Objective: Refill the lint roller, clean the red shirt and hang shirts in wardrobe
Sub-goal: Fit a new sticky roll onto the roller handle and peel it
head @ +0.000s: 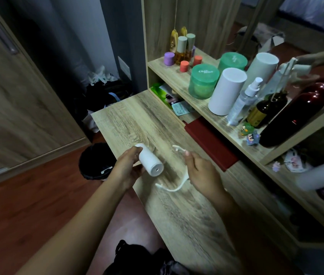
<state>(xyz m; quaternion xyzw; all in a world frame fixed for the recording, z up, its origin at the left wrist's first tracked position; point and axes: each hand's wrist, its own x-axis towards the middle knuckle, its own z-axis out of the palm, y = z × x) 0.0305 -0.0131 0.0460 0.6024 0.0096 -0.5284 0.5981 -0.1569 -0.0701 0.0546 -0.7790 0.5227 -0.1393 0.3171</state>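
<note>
My left hand (pixel 126 167) grips a white lint roll (pixel 150 160) just above the wooden desk (pixel 177 211); its flat end with a small hole faces me. My right hand (pixel 201 172) holds the thin white lint roller handle (pixel 174 187), a curved frame that sticks out above and below my fist. The roll and the handle are apart, a short gap between them. No red shirt shows in this view.
A black waste bin (pixel 95 161) stands on the floor left of the desk. A dark red notebook (pixel 210 142) lies at the desk's back edge. The shelf (pixel 169 73) behind carries green jars, white cylinders, bottles and a spray bottle. A wooden wardrobe door (pixel 18 96) is at left.
</note>
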